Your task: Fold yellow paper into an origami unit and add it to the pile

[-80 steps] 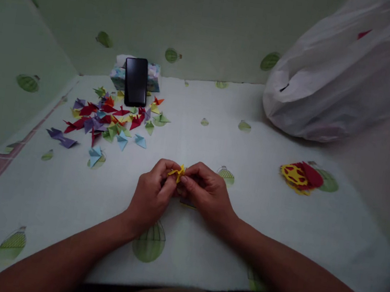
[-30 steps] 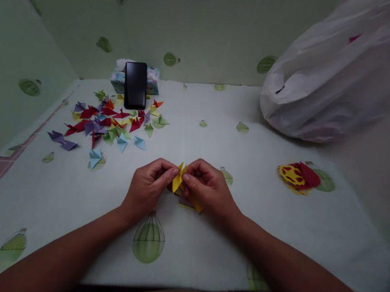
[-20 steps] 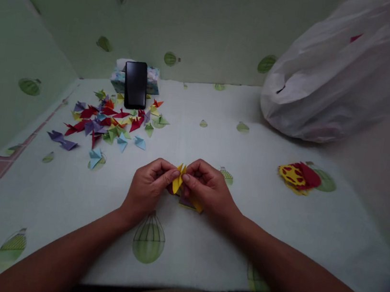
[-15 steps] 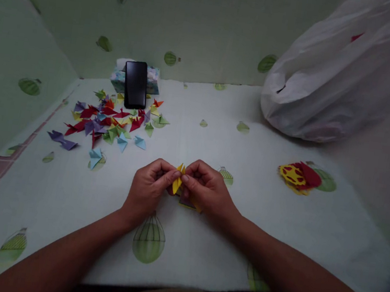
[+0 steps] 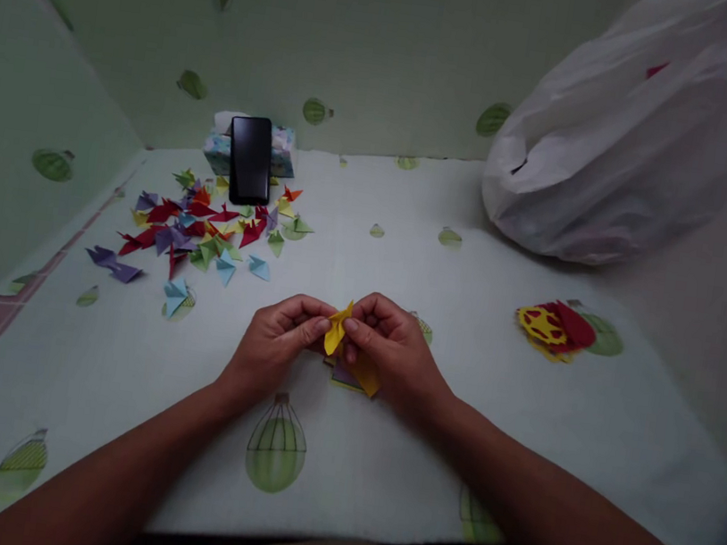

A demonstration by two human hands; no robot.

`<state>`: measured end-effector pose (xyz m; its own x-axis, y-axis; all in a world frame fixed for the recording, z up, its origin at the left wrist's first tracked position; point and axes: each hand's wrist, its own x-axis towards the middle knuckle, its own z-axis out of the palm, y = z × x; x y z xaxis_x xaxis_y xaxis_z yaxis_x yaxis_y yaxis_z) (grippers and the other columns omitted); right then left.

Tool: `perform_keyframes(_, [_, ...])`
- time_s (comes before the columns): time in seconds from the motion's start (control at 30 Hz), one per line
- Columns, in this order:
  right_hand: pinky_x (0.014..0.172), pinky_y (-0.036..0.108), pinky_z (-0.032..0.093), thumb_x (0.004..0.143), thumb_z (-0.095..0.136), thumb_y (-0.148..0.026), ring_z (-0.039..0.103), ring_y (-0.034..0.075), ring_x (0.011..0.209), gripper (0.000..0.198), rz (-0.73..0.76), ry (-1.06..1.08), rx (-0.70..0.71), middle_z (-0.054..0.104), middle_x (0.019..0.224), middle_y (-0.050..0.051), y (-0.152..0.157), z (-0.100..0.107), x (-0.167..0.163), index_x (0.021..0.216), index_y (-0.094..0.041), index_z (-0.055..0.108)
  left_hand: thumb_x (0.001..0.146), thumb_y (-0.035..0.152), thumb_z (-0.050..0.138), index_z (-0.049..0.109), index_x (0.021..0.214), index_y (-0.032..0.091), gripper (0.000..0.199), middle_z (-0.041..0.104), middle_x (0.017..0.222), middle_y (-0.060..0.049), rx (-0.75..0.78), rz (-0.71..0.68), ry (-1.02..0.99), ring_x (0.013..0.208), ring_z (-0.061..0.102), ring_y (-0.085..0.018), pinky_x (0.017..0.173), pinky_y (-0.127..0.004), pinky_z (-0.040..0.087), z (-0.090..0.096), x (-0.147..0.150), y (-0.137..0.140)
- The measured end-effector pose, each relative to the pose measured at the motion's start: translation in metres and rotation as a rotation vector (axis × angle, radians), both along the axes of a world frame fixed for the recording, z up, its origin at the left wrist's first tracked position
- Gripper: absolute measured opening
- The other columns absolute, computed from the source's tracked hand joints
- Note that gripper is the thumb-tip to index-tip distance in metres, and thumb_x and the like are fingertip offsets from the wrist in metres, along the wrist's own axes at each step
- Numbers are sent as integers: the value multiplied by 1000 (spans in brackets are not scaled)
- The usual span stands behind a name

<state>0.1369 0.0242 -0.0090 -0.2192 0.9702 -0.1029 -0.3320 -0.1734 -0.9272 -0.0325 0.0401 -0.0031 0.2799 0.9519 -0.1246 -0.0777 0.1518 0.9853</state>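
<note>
Between the fingertips of both hands is a small folded yellow paper crane (image 5: 336,330), its pointed tip turned up. My left hand (image 5: 279,335) pinches its left side with thumb and forefinger. On the other side my right hand (image 5: 390,344) pinches it the same way. Below the right fingers lies a small stack of paper squares (image 5: 348,380), purple and yellow at its edges, partly hidden by the hand. A pile of folded paper cranes (image 5: 172,237) in red, purple, green, blue, yellow and orange spreads over the table's left side.
A dark phone (image 5: 250,160) leans on a tissue box (image 5: 285,153) behind the pile. To the right lie red and yellow cut-out pieces (image 5: 551,328). A large white plastic bag (image 5: 594,170) stands at the back right. The tablecloth (image 5: 363,471) has green balloon prints.
The yellow crane has been turned and its sides now stand wider apart between my fingers. More of a yellow sheet shows under my right hand. The view has shifted slightly.
</note>
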Motion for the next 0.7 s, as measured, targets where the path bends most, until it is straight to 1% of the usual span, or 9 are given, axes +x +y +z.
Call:
perform_keyframes(0.13, [53,24,45,82,72,-33,54,10,51,23,2,-11,-10,59,55,-6,-1,2,-1,77,-20,53,75,32,77,70,82,15,20,71,68,0,-15,41,-8,58,65,-11,58,-23,56,0,2,0])
perform_keyframes(0.27, [51,23,43,80,72,-33,52,9,50,23,-7,-51,14,58,58,-5,-1,3,-3,76,-20,53,76,30,77,70,80,14,18,70,68,1,13,70,5,58,64,-10,56,-20,54,2,3,-2])
perform_keyframes(0.4, [50,23,42,81,70,-32,51,8,50,22,-16,-100,51,57,61,-5,-1,3,-3,76,-20,53,78,29,75,69,77,14,16,70,67,1,44,84,42,59,65,-10,56,-19,54,5,5,-5])
perform_keyframes(0.7, [51,23,44,81,69,-29,54,9,52,19,-19,-114,43,59,61,-4,-3,5,-4,76,-20,53,84,28,70,64,77,15,15,67,65,2,50,90,13,59,63,-9,56,-18,52,6,10,-11])
